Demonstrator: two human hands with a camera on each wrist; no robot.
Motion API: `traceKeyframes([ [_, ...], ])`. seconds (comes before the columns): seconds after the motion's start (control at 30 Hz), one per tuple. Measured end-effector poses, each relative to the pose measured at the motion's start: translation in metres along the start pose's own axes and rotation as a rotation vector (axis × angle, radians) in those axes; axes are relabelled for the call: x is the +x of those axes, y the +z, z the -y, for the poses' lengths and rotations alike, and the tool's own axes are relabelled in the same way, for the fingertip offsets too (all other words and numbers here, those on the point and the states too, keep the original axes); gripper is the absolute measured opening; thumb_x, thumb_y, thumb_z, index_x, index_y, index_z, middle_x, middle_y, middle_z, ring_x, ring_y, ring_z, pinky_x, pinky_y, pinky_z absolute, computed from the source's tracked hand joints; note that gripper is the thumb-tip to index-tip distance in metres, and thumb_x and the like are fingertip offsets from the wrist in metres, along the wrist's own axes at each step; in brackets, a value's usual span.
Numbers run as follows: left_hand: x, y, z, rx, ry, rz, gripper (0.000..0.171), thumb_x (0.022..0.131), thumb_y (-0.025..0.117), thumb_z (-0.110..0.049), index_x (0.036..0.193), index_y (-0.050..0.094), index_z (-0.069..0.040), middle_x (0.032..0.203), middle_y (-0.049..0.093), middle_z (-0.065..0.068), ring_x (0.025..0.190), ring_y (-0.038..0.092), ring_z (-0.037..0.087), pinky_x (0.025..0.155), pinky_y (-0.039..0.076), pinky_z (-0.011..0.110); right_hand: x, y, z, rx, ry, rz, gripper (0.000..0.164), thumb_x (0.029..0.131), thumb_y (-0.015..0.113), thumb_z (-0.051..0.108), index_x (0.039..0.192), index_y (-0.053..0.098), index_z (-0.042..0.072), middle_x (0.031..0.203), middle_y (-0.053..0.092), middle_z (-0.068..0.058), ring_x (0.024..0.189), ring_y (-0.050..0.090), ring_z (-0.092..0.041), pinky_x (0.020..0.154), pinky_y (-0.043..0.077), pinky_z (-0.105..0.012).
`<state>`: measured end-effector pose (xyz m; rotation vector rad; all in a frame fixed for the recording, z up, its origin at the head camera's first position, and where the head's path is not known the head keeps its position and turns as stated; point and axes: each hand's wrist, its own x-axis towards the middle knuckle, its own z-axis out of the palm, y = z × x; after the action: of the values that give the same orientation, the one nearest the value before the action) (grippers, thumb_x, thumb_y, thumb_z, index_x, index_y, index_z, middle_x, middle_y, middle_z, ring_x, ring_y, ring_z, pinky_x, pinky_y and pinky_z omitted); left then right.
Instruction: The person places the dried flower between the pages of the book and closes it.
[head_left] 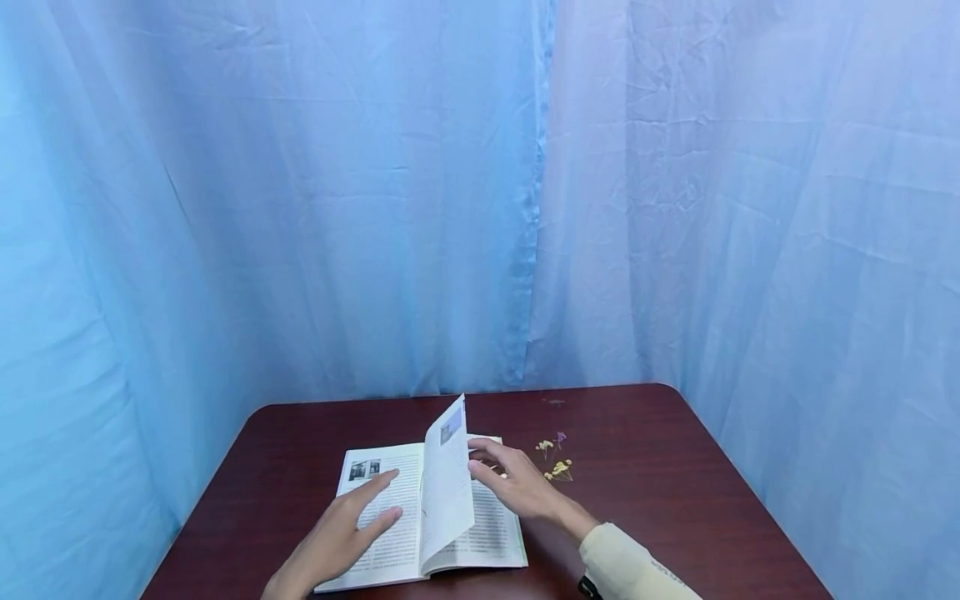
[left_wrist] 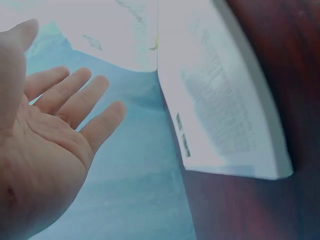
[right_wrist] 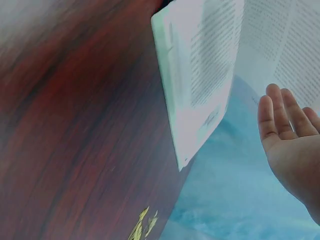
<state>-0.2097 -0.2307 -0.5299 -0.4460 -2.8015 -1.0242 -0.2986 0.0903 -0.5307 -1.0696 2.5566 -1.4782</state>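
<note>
An open book (head_left: 390, 500) lies on the table, with print and small pictures on its pages. One page (head_left: 448, 487) stands raised near the spine. Over the left page hovers my left hand (head_left: 337, 533), fingers extended; the left wrist view shows its palm empty. My right hand (head_left: 517, 482) is at the right face of the raised page, fingertips right at its edge. In the right wrist view its fingers (right_wrist: 295, 117) are nearly straight. A thin stem-like strand (head_left: 423, 493) shows by the spine.
Right of the book lie small yellow dried flowers (head_left: 559, 471), a pale yellow sprig (head_left: 544, 447) and a purple one (head_left: 560, 437). The dark red-brown table (head_left: 660, 492) ends at blue curtains (head_left: 360, 250) behind and at both sides.
</note>
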Motion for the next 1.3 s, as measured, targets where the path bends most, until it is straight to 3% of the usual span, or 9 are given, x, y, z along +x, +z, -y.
traceKeyframes([
  [0.17,0.001,-0.012,-0.001,-0.092,-0.063,-0.017,0.059,0.12,0.056,-0.043,0.169,0.053,-0.011,0.168,0.062,0.008,0.156,0.061,0.032,0.125,0.055,0.056,0.004,0.01,0.009,0.002,-0.031,0.062,0.048,0.12,0.052,0.029,0.161,0.058,0.003,0.142,0.079,-0.017,0.115,0.082,-0.022,0.101,0.065,-0.032],
  [0.3,-0.001,-0.017,0.0,-0.115,-0.054,-0.044,0.057,0.123,0.046,-0.039,0.171,0.048,-0.008,0.165,0.066,0.009,0.15,0.067,0.033,0.118,0.061,0.042,0.006,0.02,0.014,-0.032,-0.046,0.146,0.054,0.12,0.051,0.033,0.165,0.054,0.004,0.153,0.073,-0.013,0.124,0.077,-0.015,0.106,0.063,-0.031],
  [0.4,-0.004,-0.02,0.001,-0.129,-0.057,-0.067,0.055,0.124,0.044,-0.035,0.171,0.047,-0.007,0.163,0.068,0.008,0.149,0.068,0.033,0.118,0.061,0.036,0.007,0.028,0.016,-0.049,-0.059,0.218,0.056,0.12,0.049,0.035,0.167,0.051,0.005,0.158,0.07,-0.012,0.129,0.073,-0.014,0.107,0.062,-0.03],
  [0.53,-0.005,-0.029,0.001,-0.123,-0.092,-0.085,0.056,0.125,0.041,-0.037,0.174,0.044,-0.01,0.164,0.067,0.008,0.152,0.065,0.033,0.122,0.058,0.04,0.007,0.037,0.019,-0.084,-0.054,0.29,0.056,0.121,0.046,0.039,0.172,0.047,0.014,0.169,0.061,-0.007,0.143,0.069,-0.023,0.118,0.059,-0.036],
  [0.67,-0.007,-0.037,0.005,-0.115,-0.086,-0.116,0.056,0.125,0.04,-0.036,0.174,0.043,-0.011,0.164,0.067,0.01,0.151,0.065,0.035,0.12,0.058,0.037,0.006,0.047,0.021,-0.175,-0.055,0.324,0.058,0.121,0.047,0.046,0.174,0.044,0.022,0.176,0.053,0.001,0.16,0.056,-0.026,0.133,0.047,-0.043],
  [0.87,-0.01,-0.044,0.009,-0.13,-0.067,-0.135,0.056,0.125,0.042,-0.032,0.175,0.042,-0.008,0.166,0.064,0.015,0.146,0.07,0.037,0.114,0.058,0.027,0.004,0.062,0.02,-0.287,-0.112,0.355,0.063,0.117,0.054,0.051,0.173,0.045,0.023,0.175,0.053,0.003,0.163,0.051,-0.021,0.136,0.044,-0.043],
  [1.13,-0.016,-0.044,0.014,-0.152,-0.19,-0.058,0.066,0.121,0.052,-0.042,0.176,0.038,-0.008,0.173,0.054,0.022,0.148,0.068,0.039,0.113,0.063,0.043,0.006,0.073,0.019,-0.461,-0.242,0.369,0.06,0.116,0.059,0.047,0.167,0.052,0.015,0.17,0.059,-0.004,0.159,0.056,-0.024,0.133,0.046,-0.044],
  [1.3,-0.02,-0.036,0.027,-0.07,-0.2,-0.005,0.073,0.117,0.063,-0.041,0.172,0.042,0.002,0.176,0.046,0.028,0.16,0.053,0.048,0.127,0.049,0.064,0.006,0.075,0.019,-0.55,-0.228,0.378,0.059,0.117,0.058,0.047,0.167,0.053,0.017,0.169,0.059,-0.005,0.16,0.054,-0.025,0.135,0.044,-0.047],
])
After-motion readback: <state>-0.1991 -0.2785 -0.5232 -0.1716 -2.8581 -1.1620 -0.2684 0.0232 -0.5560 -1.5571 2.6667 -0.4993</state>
